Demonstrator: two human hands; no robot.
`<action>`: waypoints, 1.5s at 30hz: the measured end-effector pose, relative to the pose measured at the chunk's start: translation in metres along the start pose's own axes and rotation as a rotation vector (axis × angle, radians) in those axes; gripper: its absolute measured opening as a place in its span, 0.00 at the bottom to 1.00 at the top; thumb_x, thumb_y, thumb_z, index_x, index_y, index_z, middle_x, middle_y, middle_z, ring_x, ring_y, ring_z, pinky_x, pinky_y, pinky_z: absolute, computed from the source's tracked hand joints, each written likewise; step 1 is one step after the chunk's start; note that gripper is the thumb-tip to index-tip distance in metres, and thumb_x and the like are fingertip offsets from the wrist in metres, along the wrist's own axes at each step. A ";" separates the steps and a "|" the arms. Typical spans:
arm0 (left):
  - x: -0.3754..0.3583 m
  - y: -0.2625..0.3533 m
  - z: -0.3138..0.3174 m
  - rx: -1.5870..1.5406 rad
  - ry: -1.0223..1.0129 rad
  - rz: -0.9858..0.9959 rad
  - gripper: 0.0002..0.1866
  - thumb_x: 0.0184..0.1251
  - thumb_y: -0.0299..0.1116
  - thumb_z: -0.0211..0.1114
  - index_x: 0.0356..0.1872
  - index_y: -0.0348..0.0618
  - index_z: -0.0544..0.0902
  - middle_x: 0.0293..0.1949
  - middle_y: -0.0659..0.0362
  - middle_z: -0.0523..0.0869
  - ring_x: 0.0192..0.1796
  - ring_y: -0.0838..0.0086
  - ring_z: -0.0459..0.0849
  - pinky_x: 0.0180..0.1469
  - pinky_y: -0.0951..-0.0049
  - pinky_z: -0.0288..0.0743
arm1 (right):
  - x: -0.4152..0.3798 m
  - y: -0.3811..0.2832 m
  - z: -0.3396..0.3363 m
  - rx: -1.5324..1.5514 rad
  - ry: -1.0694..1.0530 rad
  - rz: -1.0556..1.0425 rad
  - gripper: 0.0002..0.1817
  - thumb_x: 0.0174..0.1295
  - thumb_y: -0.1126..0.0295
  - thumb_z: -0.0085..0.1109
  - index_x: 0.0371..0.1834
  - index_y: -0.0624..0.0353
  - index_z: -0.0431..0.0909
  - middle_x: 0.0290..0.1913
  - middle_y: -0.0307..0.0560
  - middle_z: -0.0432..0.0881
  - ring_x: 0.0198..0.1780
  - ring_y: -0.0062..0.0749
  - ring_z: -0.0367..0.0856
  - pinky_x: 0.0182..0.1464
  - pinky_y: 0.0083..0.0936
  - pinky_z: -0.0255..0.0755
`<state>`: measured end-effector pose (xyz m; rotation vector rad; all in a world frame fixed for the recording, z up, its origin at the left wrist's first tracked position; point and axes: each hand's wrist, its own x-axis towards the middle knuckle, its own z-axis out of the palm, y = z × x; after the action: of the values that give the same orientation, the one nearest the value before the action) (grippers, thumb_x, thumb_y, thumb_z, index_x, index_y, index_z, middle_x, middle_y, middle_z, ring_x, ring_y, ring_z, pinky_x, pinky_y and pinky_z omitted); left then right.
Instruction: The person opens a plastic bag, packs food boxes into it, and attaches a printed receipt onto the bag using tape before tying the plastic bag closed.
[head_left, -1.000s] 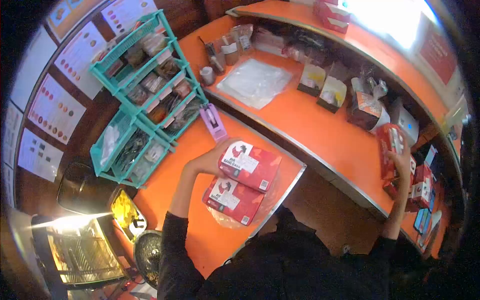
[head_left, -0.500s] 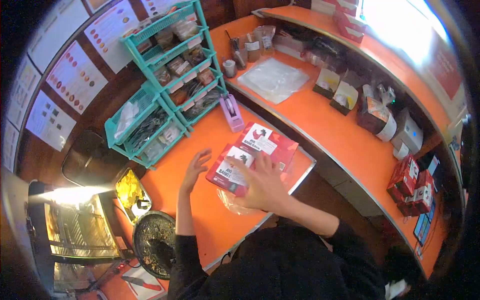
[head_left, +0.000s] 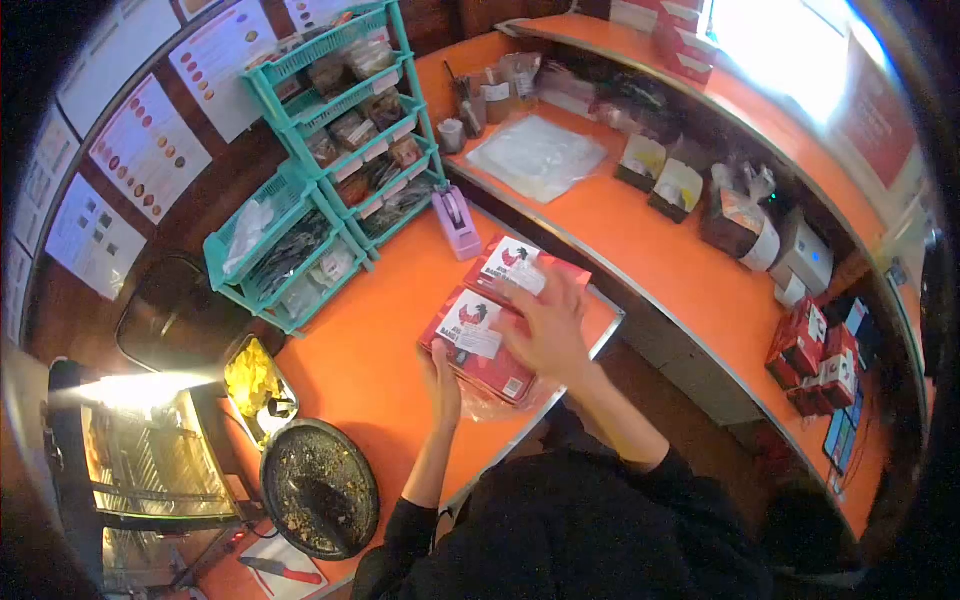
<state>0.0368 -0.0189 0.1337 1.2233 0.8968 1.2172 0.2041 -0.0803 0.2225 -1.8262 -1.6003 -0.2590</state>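
Note:
Two red and white printed cardboard food boxes, a front one and a rear one, sit side by side on the orange table. My left hand grips the left side of the front box, thumb near its top edge. Over the right part of both boxes is my right hand, slightly blurred, with its fingers stretched out and apart. Part of the rear box is hidden beneath that hand. Clear plastic lies under the front box's near edge.
Behind the boxes stands a purple tape dispenser, beside teal stacked baskets of packets. A dark stone mortar and a tray of yellow pieces are at left, near a red-handled knife. More red boxes sit on the right counter.
My left hand has come down from the air onto the front box's left side. My right hand has shifted right and up, uncovering the front box's label. The view has moved slightly.

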 end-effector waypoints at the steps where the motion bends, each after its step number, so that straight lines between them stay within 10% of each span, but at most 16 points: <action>1: -0.004 0.001 0.004 0.133 0.104 0.013 0.28 0.71 0.37 0.51 0.66 0.33 0.57 0.64 0.48 0.65 0.64 0.63 0.65 0.67 0.65 0.55 | 0.005 0.015 0.005 -0.158 0.126 0.107 0.32 0.52 0.46 0.61 0.62 0.39 0.70 0.63 0.51 0.62 0.63 0.54 0.57 0.60 0.56 0.51; 10: -0.032 -0.026 0.055 -0.074 0.271 0.192 0.38 0.64 0.37 0.54 0.70 0.34 0.46 0.70 0.43 0.50 0.71 0.56 0.53 0.71 0.56 0.47 | 0.008 0.068 0.037 -0.084 0.110 0.369 0.32 0.54 0.43 0.56 0.53 0.57 0.72 0.45 0.55 0.75 0.47 0.52 0.72 0.49 0.46 0.68; 15: -0.014 -0.058 0.023 0.033 0.398 0.302 0.35 0.66 0.40 0.51 0.69 0.33 0.51 0.68 0.42 0.55 0.68 0.54 0.59 0.70 0.56 0.49 | 0.001 0.087 0.033 0.139 0.023 0.281 0.33 0.59 0.46 0.52 0.64 0.54 0.65 0.59 0.55 0.69 0.60 0.51 0.66 0.61 0.49 0.58; 23: -0.035 0.071 0.128 0.480 0.677 0.789 0.24 0.68 0.40 0.47 0.57 0.31 0.65 0.57 0.44 0.66 0.59 0.56 0.66 0.66 0.58 0.55 | -0.097 0.248 -0.179 -0.343 0.425 0.587 0.34 0.53 0.57 0.61 0.63 0.54 0.65 0.58 0.57 0.70 0.63 0.53 0.63 0.63 0.46 0.57; 26: -0.063 0.063 0.250 0.343 0.000 0.576 0.14 0.62 0.29 0.52 0.47 0.33 0.70 0.47 0.49 0.70 0.50 0.63 0.70 0.55 0.64 0.62 | -0.182 0.328 -0.287 -0.806 0.824 0.715 0.34 0.47 0.57 0.65 0.59 0.54 0.68 0.60 0.66 0.64 0.64 0.60 0.60 0.65 0.53 0.53; 27: -0.073 0.049 0.289 0.310 -0.257 0.497 0.13 0.58 0.23 0.55 0.46 0.35 0.72 0.44 0.53 0.71 0.49 0.67 0.70 0.51 0.67 0.65 | -0.193 0.322 -0.335 -0.702 0.581 1.185 0.39 0.46 0.55 0.67 0.63 0.53 0.65 0.63 0.69 0.59 0.66 0.63 0.57 0.67 0.55 0.49; 32: -0.157 -0.020 0.471 0.262 -1.247 0.198 0.28 0.61 0.40 0.64 0.59 0.40 0.67 0.54 0.49 0.71 0.55 0.61 0.71 0.57 0.63 0.67 | -0.273 0.392 -0.414 -0.624 0.276 1.510 0.71 0.24 0.40 0.76 0.74 0.47 0.41 0.65 0.78 0.55 0.67 0.71 0.53 0.68 0.57 0.46; 34: -0.195 -0.017 0.535 0.504 -1.204 0.652 0.36 0.55 0.49 0.68 0.60 0.41 0.66 0.57 0.45 0.69 0.58 0.56 0.69 0.58 0.56 0.66 | -0.277 0.405 -0.414 -0.571 0.223 1.493 0.72 0.22 0.39 0.76 0.74 0.46 0.39 0.62 0.78 0.58 0.64 0.71 0.59 0.65 0.57 0.51; 40: -0.260 -0.030 0.639 0.942 -1.278 0.439 0.54 0.34 0.66 0.71 0.68 0.70 0.57 0.66 0.26 0.43 0.66 0.27 0.49 0.57 0.28 0.54 | -0.274 0.397 -0.405 -0.725 0.291 1.438 0.61 0.30 0.43 0.73 0.72 0.35 0.48 0.59 0.72 0.63 0.60 0.67 0.65 0.59 0.60 0.56; 45: -0.263 -0.022 0.662 1.059 -1.240 0.303 0.57 0.34 0.66 0.71 0.71 0.64 0.54 0.67 0.33 0.49 0.69 0.39 0.51 0.59 0.35 0.56 | -0.269 0.394 -0.412 -0.650 0.226 1.469 0.58 0.31 0.42 0.70 0.72 0.32 0.51 0.61 0.67 0.63 0.61 0.69 0.63 0.60 0.59 0.57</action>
<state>0.6345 -0.4012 0.1956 2.5595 0.3224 -0.1090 0.6285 -0.5462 0.2369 -2.7937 0.2880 -0.2674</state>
